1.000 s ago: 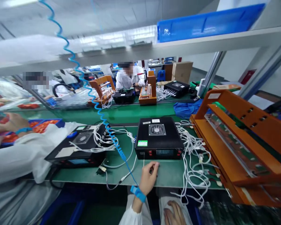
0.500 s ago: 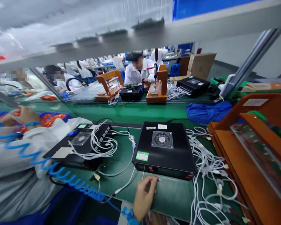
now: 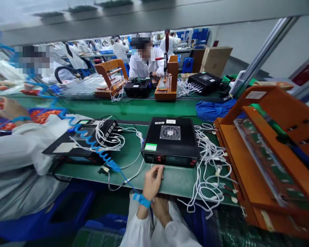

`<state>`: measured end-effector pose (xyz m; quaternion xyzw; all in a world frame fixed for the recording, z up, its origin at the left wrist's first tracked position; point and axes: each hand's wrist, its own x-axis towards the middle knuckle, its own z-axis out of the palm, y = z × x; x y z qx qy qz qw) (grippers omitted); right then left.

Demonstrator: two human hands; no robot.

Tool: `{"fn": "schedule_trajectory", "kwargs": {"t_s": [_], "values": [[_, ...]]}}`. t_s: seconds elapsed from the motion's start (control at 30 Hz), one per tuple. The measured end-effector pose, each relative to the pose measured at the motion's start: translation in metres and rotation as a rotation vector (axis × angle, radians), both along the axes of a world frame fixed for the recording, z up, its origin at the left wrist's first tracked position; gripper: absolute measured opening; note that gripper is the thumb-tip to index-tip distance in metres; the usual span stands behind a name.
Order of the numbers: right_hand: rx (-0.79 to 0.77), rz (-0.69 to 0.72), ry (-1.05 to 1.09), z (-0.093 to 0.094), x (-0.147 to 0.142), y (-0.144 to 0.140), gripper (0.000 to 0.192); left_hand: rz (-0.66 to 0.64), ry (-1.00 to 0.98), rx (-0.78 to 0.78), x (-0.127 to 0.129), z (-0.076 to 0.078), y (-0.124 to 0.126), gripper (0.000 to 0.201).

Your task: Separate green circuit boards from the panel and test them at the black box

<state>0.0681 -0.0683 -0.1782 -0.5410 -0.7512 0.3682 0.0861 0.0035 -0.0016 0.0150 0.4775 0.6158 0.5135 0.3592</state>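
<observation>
Matt black box (image 3: pixel 171 140), white plastic cables (image 3: pixel 208 164)

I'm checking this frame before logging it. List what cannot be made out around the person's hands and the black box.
- Head view: the left hand fingers curl at the black box front edge; whether they pinch something is too small to tell.
- Right hand lies below the table edge, fingers partly behind the left wrist.
- Box display and red buttons: too small to read.
- Orange fixture: cut off by the right edge.

Bare mat (image 3: pixel 177 180) between black box (image 3: pixel 171 142), cables (image 3: pixel 208 171)
</observation>
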Motion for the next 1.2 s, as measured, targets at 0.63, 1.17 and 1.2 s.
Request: {"fn": "schedule_trajectory", "kwargs": {"t_s": [0.63, 1.17, 1.2], "values": [[0.159, -0.071, -0.286, 0.031, 0.059, -0.006, 0.032, 0.133, 0.135, 0.166, 0.001, -0.01, 0.003, 0.036], [-0.077, 0.128, 0.287, 0.192, 0.065, -0.051, 0.018, 0.096, 0.161, 0.138, 0.002, -0.005, 0.002, 0.034], [-0.058, 0.215, 0.436, 0.221, 0.065, -0.055, 0.021, 0.098, 0.162, 0.141, 0.001, -0.005, 0.002, 0.034]]}}
